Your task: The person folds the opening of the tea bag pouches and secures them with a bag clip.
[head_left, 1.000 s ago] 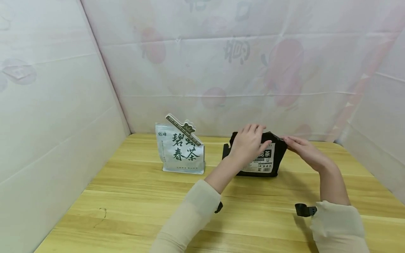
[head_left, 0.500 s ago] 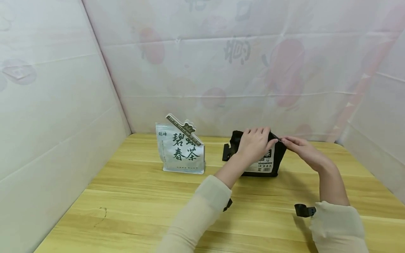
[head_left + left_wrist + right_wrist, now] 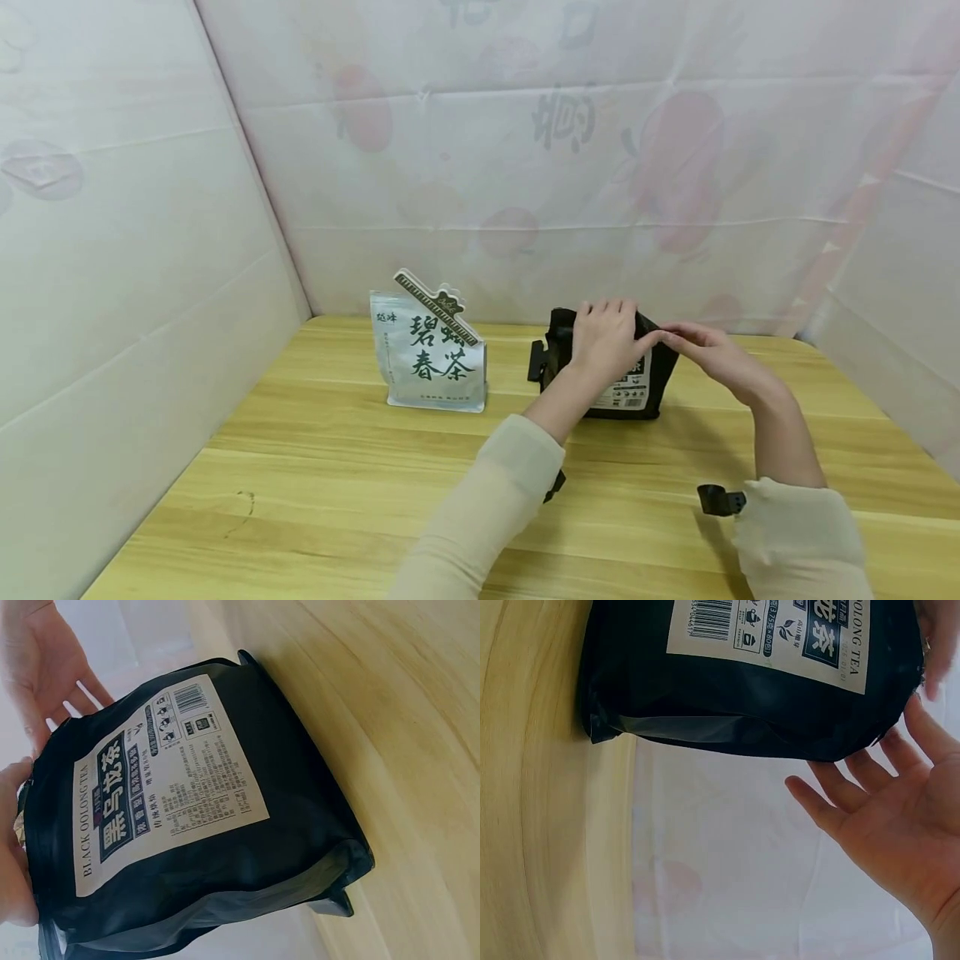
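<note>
A black bag of oolong tea with a pale label stands on the table. My left hand holds its top edge, fingers over the top and thumb at the front. At the bag's top right corner, my right hand pinches the edge between thumb and finger, close to the left thumb. In the right wrist view the other fingers of that hand reach behind the bag. The label's left part is hidden behind my left hand in the head view.
To the left stands a light blue tea bag with a long slanted clip across its top corner. A small black object sits just left of the black bag. Pale printed cloth encloses the table's back and sides.
My left hand has moved right along the bag's top, from open fingers above it to a grip beside the right thumb. The right hand stays at the corner.
</note>
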A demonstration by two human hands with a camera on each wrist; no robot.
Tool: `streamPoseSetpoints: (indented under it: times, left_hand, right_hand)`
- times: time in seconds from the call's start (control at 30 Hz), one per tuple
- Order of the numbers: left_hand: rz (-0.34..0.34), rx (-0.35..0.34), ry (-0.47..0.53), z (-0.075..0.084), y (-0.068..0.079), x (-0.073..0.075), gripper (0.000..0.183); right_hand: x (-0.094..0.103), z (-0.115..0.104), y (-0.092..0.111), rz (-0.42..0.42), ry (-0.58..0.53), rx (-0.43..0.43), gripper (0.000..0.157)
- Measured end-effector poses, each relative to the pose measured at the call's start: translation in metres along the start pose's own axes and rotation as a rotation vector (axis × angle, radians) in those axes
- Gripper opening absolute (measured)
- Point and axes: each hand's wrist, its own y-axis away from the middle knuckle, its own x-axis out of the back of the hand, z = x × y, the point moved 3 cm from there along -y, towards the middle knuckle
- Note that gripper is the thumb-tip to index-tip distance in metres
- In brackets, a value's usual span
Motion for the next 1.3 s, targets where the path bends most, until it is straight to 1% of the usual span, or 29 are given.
streamPoseSetpoints:
  times: [0.03,0.17,0.3,0.4,0.43,0.53,0.73,0.83,0.93,1.03,1.1,1.23,1.3]
  left_hand:
    - [0.008,-0.002,0.0,0.0,0.0,0.0,0.058]
    - [0.021,-0.012,-0.001,-0.001,0.0,-0.002,0.048]
    - [0.022,-0.007,-0.032,-0.001,0.0,-0.002,0.041]
    - [0.041,-0.005,-0.059,-0.002,0.0,-0.002,0.037]
    - [0.049,-0.005,-0.067,-0.001,0.0,-0.002,0.036]
    - [0.065,-0.007,-0.08,-0.001,-0.001,-0.003,0.034]
    - [0.071,0.001,-0.067,0.0,-0.003,-0.004,0.032]
    - [0.069,0.003,-0.068,0.0,-0.003,-0.005,0.032]
    - [0.074,0.002,-0.085,0.002,-0.003,-0.005,0.032]
    - [0.084,-0.005,-0.121,0.004,-0.001,-0.005,0.034]
    - [0.103,-0.005,-0.138,0.005,0.001,-0.005,0.034]
    - [0.147,0.008,-0.14,0.006,0.003,-0.006,0.033]
    - [0.149,0.022,-0.139,0.005,0.003,-0.006,0.033]
  right_hand:
    - [0.0,0.0,0.0,0.011,0.009,-0.002,0.055]
    - [-0.003,-0.001,-0.003,0.037,0.048,0.032,0.052]
    - [-0.005,-0.003,-0.005,0.058,0.08,0.095,0.045]
    - [-0.006,-0.005,-0.006,0.097,0.103,0.14,0.039]
    - [-0.007,-0.005,-0.007,0.112,0.117,0.151,0.037]
    - [-0.008,-0.004,-0.009,0.192,0.156,0.152,0.032]
    - [-0.01,-0.002,-0.016,0.34,0.239,0.18,0.025]
    - [-0.01,-0.001,-0.017,0.387,0.253,0.189,0.022]
    - [-0.01,-0.001,-0.017,0.412,0.252,0.182,0.021]
    - [-0.01,-0.001,-0.016,0.409,0.254,0.18,0.024]
    - [-0.009,-0.001,-0.015,0.392,0.248,0.176,0.026]
    - [-0.007,0.001,-0.013,0.312,0.235,0.17,0.028]
    - [-0.006,0.003,-0.012,0.264,0.238,0.166,0.028]
